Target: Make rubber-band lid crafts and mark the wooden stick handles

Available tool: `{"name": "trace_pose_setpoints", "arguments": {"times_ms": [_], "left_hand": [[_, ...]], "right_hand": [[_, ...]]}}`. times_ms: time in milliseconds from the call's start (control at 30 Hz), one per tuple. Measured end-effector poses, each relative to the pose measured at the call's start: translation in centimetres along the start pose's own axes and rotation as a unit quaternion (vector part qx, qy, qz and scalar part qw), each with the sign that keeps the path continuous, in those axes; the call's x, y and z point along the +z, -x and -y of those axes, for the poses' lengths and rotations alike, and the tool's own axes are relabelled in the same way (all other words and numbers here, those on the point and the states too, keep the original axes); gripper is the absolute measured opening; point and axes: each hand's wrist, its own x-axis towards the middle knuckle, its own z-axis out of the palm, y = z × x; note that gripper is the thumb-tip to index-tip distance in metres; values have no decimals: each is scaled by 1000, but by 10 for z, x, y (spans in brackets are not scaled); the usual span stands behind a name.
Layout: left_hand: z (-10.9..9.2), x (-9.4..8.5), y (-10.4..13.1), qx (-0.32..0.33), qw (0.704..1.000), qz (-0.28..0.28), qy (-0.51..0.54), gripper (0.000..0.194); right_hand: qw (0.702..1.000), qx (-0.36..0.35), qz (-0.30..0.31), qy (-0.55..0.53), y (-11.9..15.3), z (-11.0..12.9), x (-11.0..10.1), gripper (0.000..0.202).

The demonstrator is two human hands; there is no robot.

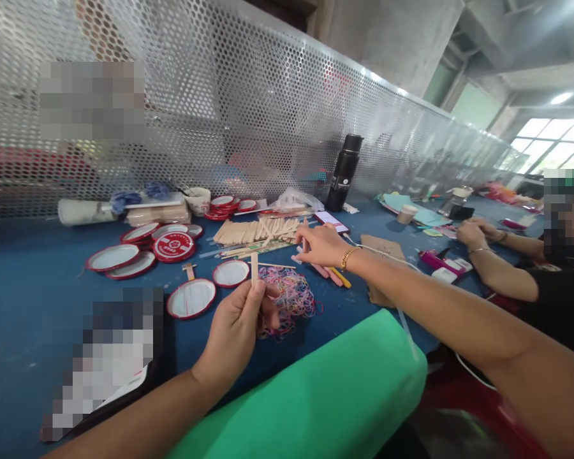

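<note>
My left hand [236, 322] holds a flat wooden stick [254, 268] upright between thumb and fingers, in front of a tangle of coloured rubber bands [291, 296]. Over the right end of a pile of wooden sticks [253, 231] is my right hand [321, 243], its index finger raised apart from the others and nothing visible in it. Beyond that hand a phone [332, 222] lies with its screen lit. Round red-rimmed lids, one of them a red printed lid [173, 246], lie left of the sticks.
A black bottle [345, 172] stands by the perforated metal screen [268, 95]. A green block-shaped object [310, 389] lies in front of me. Coloured markers [335, 276] and brown paper [382, 248] are right of the bands. At the right, a person's hands [478, 233] rest over the table.
</note>
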Motion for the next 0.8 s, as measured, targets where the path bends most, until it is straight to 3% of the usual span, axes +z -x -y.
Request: {"name": "trace_pose_setpoints", "arguments": {"times_ms": [200, 300, 400, 533, 700, 800], "left_hand": [[2, -2, 0, 4, 1000, 9, 6, 47], [2, -1, -1, 6, 1000, 13, 6, 46], [2, 1, -1, 7, 999, 39, 3, 47], [0, -1, 1, 45, 994, 92, -41, 52], [0, -5, 1, 88, 994, 14, -64, 42], [3, -3, 1, 79, 993, 66, -55, 34]], "right_hand": [[993, 0, -48, -104, 8, 24, -19, 10], [926, -30, -127, -353, 25, 53, -20, 15], [868, -40, -166, -466, 41, 80, -13, 20], [831, -11, -183, -525, 51, 94, -5, 25], [812, -19, -141, -566, 54, 86, -6, 26], [818, -16, -150, -556, 54, 84, -7, 26]]}}
